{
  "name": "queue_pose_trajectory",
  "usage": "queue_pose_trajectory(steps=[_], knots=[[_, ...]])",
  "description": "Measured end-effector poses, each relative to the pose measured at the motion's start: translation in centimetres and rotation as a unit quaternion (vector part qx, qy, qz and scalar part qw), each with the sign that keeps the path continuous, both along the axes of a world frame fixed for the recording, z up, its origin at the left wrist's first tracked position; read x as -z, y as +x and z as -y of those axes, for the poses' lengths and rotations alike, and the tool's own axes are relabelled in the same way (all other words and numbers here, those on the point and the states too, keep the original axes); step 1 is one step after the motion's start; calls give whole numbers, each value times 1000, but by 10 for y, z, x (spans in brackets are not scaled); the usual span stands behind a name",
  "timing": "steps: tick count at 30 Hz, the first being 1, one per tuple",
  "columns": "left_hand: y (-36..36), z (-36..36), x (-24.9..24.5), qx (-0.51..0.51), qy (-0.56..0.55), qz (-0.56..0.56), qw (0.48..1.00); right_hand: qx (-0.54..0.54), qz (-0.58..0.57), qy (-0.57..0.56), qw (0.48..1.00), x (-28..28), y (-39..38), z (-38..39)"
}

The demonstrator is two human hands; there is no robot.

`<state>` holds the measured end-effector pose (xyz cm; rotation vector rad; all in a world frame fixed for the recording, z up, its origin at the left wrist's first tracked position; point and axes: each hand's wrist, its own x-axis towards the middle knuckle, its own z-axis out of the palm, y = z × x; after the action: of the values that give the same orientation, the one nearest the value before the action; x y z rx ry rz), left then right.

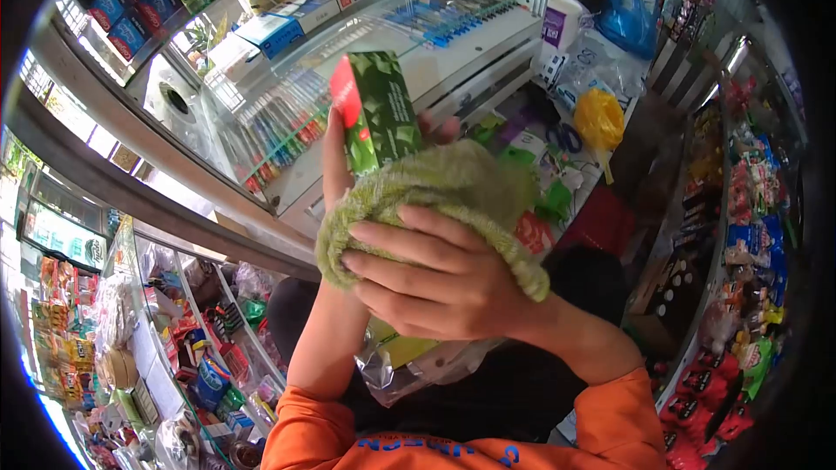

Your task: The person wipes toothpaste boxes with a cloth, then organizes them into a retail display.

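A green and red box stands tilted upright in front of me, its lower end covered by a cloth. My left hand grips it from behind, with fingers showing along both sides and the palm hidden. The fuzzy yellow-green cloth is bunched around the box's lower part and blurred at its right side. Over the cloth, my right hand has its fingers curled, pressing the fabric towards the box. Below both hands, a clear plastic bag with something yellow-green in it lies at my lap.
A glass display case holding rows of pens stands ahead. Similar boxes are stacked at the upper left. Scissors and a yellow plastic bag lie to the right. Shelves of packets line the right side, with more goods at the lower left.
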<state>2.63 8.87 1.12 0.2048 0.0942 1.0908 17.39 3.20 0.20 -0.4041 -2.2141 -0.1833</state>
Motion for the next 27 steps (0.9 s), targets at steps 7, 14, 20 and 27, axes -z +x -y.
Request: queue_pose_trajectory(steps=[7, 14, 20, 27], knots=[[6, -19, 28, 10, 136, -1, 991, 133, 63, -121, 982, -34, 11, -9], [24, -1, 23, -174, 266, -363, 876, 177, 7, -138, 975, -13, 25, -47], [11, 14, 15, -233, 307, -414, 825, 99, -69, -165, 979, -14, 15, -47], [-28, -7, 41, -246, 62, -260, 932, 34, 129, -170, 976, 21, 3, 1]])
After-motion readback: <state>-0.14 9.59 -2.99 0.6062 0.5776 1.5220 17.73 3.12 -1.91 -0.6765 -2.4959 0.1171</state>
